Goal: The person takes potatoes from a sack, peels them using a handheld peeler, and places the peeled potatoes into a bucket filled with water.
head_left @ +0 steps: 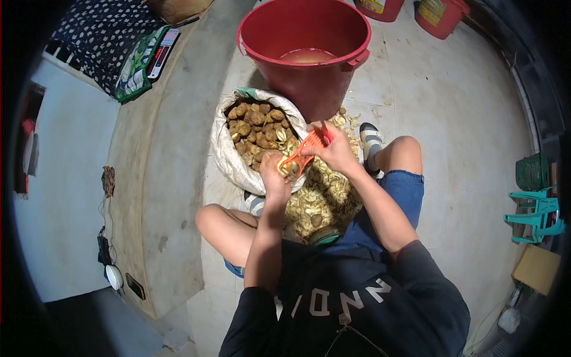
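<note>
My left hand (274, 169) is closed around a potato (291, 172), mostly hidden by the fingers and the tool. My right hand (340, 153) grips an orange peeler (304, 150), whose head lies against that potato. A pale strip shows at the peeler's head. Both hands are above the right edge of an open white sack (225, 156). Brown unpeeled potatoes (254, 126) fill the sack, with a few peelings among them. Below my hands, a heap of peelings (324, 193) covers the floor between my legs, and a single potato (316, 220) lies on it.
A large red tub (324, 83) with some liquid inside stands just beyond the sack. Two smaller red buckets (441, 16) are at the far right. A teal plastic stool (535, 215) and a green basket (531, 172) are by the right wall. A raised ledge (172, 178) runs along the left.
</note>
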`<state>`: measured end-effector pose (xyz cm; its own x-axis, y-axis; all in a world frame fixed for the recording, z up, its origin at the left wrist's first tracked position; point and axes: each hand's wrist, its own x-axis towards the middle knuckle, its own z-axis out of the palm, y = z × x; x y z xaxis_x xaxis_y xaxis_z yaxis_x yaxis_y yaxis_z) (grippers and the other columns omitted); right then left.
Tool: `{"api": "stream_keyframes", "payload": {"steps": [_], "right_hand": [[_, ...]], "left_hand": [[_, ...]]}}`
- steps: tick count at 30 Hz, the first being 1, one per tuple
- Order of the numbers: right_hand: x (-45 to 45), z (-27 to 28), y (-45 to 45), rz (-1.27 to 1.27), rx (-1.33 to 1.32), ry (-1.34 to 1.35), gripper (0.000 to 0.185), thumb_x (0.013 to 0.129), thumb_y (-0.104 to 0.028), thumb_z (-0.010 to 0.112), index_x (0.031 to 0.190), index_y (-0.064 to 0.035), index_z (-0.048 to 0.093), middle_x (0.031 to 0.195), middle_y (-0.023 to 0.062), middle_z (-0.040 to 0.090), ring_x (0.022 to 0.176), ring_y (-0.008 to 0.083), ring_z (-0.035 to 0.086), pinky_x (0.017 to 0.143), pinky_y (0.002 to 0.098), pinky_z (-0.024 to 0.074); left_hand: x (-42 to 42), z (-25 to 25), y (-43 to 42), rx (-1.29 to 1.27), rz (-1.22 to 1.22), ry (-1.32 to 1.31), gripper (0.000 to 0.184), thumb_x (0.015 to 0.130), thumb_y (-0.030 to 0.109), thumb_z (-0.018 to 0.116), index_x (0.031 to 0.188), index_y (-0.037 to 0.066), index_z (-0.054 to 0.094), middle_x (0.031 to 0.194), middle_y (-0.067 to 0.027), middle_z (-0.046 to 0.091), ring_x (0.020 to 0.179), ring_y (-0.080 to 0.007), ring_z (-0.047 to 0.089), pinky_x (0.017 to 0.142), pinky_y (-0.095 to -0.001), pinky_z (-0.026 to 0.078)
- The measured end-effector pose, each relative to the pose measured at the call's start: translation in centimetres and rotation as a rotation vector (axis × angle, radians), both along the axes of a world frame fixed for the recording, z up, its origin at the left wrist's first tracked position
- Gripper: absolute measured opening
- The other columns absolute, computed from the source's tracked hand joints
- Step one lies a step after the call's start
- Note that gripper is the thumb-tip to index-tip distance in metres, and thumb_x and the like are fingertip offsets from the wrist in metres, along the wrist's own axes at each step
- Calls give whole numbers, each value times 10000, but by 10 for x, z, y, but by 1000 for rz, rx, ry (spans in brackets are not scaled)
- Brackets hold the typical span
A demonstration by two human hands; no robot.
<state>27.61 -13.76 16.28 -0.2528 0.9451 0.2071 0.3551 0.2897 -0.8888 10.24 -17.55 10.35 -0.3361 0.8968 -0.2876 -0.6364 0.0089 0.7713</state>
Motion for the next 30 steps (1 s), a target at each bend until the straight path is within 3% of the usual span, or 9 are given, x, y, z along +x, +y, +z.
{"api": "stream_keyframes", "payload": {"steps": [3,7,12,14,16,20,26,27,30], "right_hand": [[14,-33,28,-123,-230,531,406,706,-144,860,995,-18,605,853,25,641,806,103,585,752,272,486],[7,-17,11,92,-37,207,376,722,-90,841,983,-10,583,890,29,642,823,98,597,751,271,502],[17,-22,25,-10,-317,474,403,705,-73,846,1001,-11,579,896,38,633,846,94,597,769,265,508],[12,-17,17,112,20,116,370,723,-4,811,995,-14,560,885,42,635,802,100,621,714,258,531],[15,-25,30,14,-278,489,429,717,-61,840,1035,-10,557,912,34,616,819,89,592,722,261,508],[7,-5,7,154,-56,182,438,706,-70,849,1027,-9,557,899,28,615,806,80,581,711,252,500],[2,-13,8,82,-67,423,394,717,-63,840,1008,-7,579,861,20,618,821,93,599,766,270,517],[5,-6,4,101,-25,113,389,724,-58,835,1007,-7,573,847,37,634,807,107,617,754,265,520],[25,-35,34,-120,-83,398,411,724,-70,837,1030,-6,570,872,58,652,808,116,631,742,264,521]], "left_hand": [[-6,19,-11,28,-205,26,38,883,97,488,865,66,500,750,-21,528,648,-112,525,605,-247,454],[4,0,-3,139,-21,257,56,860,59,463,834,50,512,755,-13,520,663,-103,509,644,-240,440],[3,3,-3,162,-33,418,55,862,66,469,831,44,509,765,-24,525,661,-111,506,628,-245,425],[6,1,-5,197,-3,498,64,865,78,470,827,44,509,765,-28,524,666,-110,505,624,-248,419],[6,11,-7,150,-84,286,83,885,98,452,843,54,508,762,-34,522,691,-120,520,642,-258,437],[4,-13,0,-15,-83,-142,132,919,159,414,896,93,526,786,-43,568,601,-166,521,547,-333,468],[-3,10,-7,-243,-351,-427,252,892,300,432,742,149,566,499,-7,445,381,-151,348,411,-286,292],[-1,10,-7,-243,-361,-421,255,892,302,425,731,151,552,499,-10,440,379,-151,335,408,-287,282],[-2,1,-1,-171,-469,-486,274,899,304,403,693,156,507,489,-10,414,384,-147,319,401,-284,257]]}}
